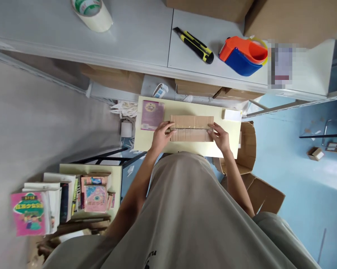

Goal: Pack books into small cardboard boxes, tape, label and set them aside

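Note:
A small brown cardboard box (192, 122) sits on the pale yellow table (185, 148), its two top flaps meeting along a seam across the middle. My left hand (162, 135) grips the box's left end, fingers on the upper flap and thumb on the lower one. At the right end, my right hand (220, 137) holds it the same way. A purple book (152, 115) lies on the table beyond my left hand. Beyond my right hand is a small white box (232, 115).
On the grey shelf (140, 45) ahead are a tape roll (99, 18), a yellow-black utility knife (195, 45) and an orange-blue tape dispenser (242, 56). Several books (95, 198) stand on a side table at lower left. Open cardboard boxes (248, 149) lie right of the table.

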A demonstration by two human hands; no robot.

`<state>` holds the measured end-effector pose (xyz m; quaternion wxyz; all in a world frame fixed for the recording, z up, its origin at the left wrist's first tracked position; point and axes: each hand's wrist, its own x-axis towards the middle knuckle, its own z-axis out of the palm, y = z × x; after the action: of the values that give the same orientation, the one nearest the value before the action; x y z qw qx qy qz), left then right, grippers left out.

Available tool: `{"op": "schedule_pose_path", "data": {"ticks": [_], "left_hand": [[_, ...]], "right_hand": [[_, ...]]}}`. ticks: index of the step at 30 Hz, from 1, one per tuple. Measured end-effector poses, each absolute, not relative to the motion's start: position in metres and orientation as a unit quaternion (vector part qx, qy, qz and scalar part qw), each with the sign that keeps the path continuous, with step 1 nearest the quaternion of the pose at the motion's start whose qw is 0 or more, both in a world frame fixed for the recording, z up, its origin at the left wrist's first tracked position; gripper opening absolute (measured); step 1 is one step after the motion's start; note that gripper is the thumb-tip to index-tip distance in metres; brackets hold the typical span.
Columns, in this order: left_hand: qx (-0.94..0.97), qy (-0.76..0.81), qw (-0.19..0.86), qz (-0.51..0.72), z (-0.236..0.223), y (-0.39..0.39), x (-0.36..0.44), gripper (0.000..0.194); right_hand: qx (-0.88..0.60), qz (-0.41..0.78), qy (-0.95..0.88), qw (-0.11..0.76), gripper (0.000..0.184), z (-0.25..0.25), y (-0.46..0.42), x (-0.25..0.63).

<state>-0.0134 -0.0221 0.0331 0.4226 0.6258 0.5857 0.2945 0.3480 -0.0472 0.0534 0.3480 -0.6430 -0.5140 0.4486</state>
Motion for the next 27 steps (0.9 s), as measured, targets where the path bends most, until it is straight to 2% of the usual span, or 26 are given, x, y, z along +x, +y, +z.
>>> {"op": "schedule_pose_path", "data": {"ticks": [10, 17, 27], "left_hand": [[0.594, 0.645, 0.383, 0.290, 0.023, -0.029, 0.002, 0.035], [0.565, 0.676, 0.367, 0.298, 0.010, -0.025, 0.016, 0.036], [0.590, 0.643, 0.379, 0.307, 0.006, -0.038, 0.070, 0.036]], "right_hand": [[-0.619, 0.462, -0.534, 0.343, 0.070, 0.029, -0.043, 0.355], [-0.596, 0.441, -0.599, 0.302, 0.053, 0.027, -0.037, 0.358], [-0.628, 0.420, -0.584, 0.298, 0.058, 0.011, -0.060, 0.420]]}}
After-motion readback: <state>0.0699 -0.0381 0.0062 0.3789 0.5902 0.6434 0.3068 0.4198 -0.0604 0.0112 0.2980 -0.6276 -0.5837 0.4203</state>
